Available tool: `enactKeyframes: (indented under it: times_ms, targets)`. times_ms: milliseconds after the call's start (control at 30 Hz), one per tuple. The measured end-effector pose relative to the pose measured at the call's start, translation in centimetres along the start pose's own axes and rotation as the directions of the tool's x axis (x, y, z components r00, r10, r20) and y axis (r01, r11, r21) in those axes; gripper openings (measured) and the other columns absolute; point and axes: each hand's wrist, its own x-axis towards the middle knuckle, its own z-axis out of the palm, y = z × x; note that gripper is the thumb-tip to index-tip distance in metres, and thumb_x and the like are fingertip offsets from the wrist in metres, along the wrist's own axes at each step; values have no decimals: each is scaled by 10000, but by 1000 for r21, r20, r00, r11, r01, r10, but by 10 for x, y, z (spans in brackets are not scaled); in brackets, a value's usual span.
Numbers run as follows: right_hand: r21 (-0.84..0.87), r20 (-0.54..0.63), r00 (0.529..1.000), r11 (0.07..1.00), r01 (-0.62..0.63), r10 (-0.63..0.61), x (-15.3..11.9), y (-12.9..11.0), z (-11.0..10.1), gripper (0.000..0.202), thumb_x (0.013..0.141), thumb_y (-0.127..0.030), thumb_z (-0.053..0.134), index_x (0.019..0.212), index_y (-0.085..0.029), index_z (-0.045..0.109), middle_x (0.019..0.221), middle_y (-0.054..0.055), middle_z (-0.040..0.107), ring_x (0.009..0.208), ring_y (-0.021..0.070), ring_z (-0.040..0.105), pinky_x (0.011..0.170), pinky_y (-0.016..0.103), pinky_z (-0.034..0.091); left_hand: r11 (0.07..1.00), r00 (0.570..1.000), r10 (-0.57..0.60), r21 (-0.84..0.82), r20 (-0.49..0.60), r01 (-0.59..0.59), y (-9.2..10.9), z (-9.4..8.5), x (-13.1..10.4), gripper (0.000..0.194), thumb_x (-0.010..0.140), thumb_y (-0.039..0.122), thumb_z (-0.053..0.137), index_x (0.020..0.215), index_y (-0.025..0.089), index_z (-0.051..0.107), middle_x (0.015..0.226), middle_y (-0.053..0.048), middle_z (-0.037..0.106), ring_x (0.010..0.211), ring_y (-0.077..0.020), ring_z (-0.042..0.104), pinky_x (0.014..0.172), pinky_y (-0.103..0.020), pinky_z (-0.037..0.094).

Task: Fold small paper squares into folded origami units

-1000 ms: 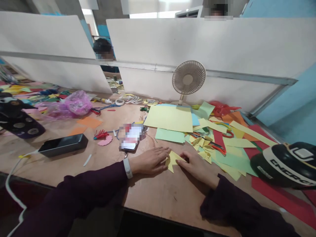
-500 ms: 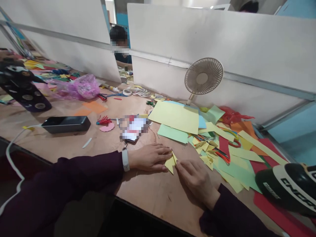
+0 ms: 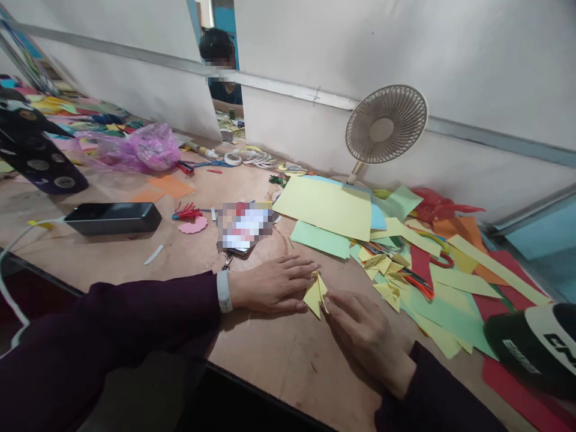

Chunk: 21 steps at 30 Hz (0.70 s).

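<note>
A small folded piece of yellow paper (image 3: 314,296) with pointed corners lies on the table between my hands. My left hand (image 3: 270,284) rests flat with its fingers stretched out, the fingertips touching the left side and top of the fold. With thumb and fingertips my right hand (image 3: 360,327) pinches the right flap of the same paper. Part of the paper's upper left edge is hidden under the left fingers. Just right of it lie several other folded yellow pieces (image 3: 387,294).
Coloured sheets, among them a large yellow sheet (image 3: 326,207), lie beyond my hands. A small fan (image 3: 387,125) stands by the white partition. A dark bottle (image 3: 524,354) lies at right, a grey box-shaped device (image 3: 112,218) at left. A person (image 3: 220,54) sits behind the gap.
The camera view has shifted a little, so the fan and the bottle appear further right. The right flap of the folded yellow paper now stands slightly apart from the left part.
</note>
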Motion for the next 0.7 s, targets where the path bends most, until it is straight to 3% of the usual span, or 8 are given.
enactKeyframes:
  times_ms: [167, 533, 700]
  targets:
    - [42, 31, 1000, 999, 5, -6, 0, 1, 2, 208, 903, -80, 542, 1048, -156, 670, 966, 114, 711, 892, 218, 654, 755, 347, 547, 1000, 1000, -14, -6, -8, 14, 2, 0, 0, 492, 976, 427, 498, 1384, 153, 486, 1468, -147, 465, 1376, -282, 418, 1177, -434, 260]
    - [83, 47, 999, 996, 15, -19, 4, 2, 3, 178, 909, -71, 533, 1001, -144, 666, 909, 102, 720, 875, 215, 649, 771, 369, 547, 999, 998, -25, 21, 65, 24, 1, -1, 1, 543, 991, 458, 456, 1400, 102, 436, 1471, -172, 453, 1377, -291, 413, 1165, -428, 254]
    - [63, 75, 996, 997, 49, -53, 4, 2, 1, 195, 904, -59, 516, 1006, -135, 664, 942, 110, 718, 919, 227, 647, 822, 394, 541, 999, 998, -28, 21, 61, 27, 2, -1, 1, 465, 988, 411, 478, 1338, 105, 479, 1459, -184, 461, 1381, -287, 405, 1164, -435, 261]
